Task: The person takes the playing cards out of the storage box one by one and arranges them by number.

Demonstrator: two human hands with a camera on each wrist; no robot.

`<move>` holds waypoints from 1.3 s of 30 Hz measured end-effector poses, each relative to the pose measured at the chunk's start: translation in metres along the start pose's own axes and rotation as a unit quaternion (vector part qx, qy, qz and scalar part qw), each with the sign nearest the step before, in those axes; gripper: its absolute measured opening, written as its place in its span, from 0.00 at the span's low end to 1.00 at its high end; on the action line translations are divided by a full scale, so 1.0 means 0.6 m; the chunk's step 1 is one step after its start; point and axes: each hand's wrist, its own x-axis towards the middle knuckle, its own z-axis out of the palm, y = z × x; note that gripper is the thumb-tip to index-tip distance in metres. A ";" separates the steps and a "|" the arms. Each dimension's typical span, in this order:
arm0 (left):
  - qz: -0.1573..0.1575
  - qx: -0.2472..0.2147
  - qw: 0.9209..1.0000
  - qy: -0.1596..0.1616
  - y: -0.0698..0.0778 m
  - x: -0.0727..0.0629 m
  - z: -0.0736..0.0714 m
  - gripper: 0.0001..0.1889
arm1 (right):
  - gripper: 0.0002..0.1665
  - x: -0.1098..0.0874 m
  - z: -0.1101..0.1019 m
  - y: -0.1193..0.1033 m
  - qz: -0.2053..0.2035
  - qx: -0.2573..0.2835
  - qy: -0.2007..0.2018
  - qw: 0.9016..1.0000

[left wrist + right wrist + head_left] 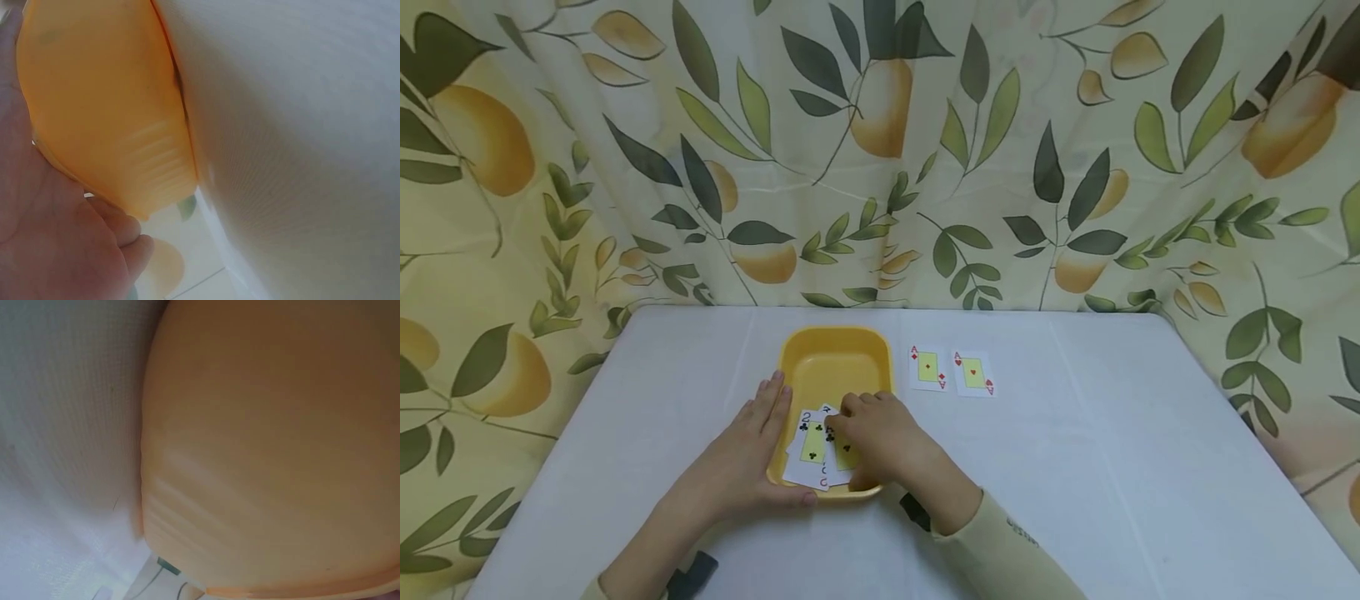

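Note:
A yellow plastic tray [835, 337] stands on the white table with several playing cards in its near end. The two of clubs [812, 446] lies face up at the left there. My left hand [741, 454] rests along the tray's left side with straight fingers, its thumb along the near rim; in the left wrist view the palm lies against the tray wall [100, 94]. Inside the tray, my right hand [883, 437] pinches a clubs card [846, 457], apparently the ace, its fingers at the top and its thumb near the lower edge. The hand covers that card's right part.
Right of the tray, an ace of diamonds [928, 367] and an ace of hearts [974, 373] lie face up side by side on the white tablecloth [1097, 467]. A curtain [850, 192] with fruit and leaves hangs behind the table's far edge.

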 end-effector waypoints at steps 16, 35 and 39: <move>-0.009 -0.008 1.000 -0.009 -0.001 -0.001 0.000 0.73 | 0.55 -0.005 -0.008 0.004 -0.056 0.036 0.065 0.996; -0.019 -0.006 1.000 -0.013 0.001 0.003 0.002 0.75 | 0.52 -0.045 -0.069 0.074 0.014 0.129 0.129 0.983; -0.022 -0.006 1.000 -0.015 0.002 0.004 0.002 0.76 | 0.47 -0.050 -0.074 0.083 0.016 0.143 0.144 0.979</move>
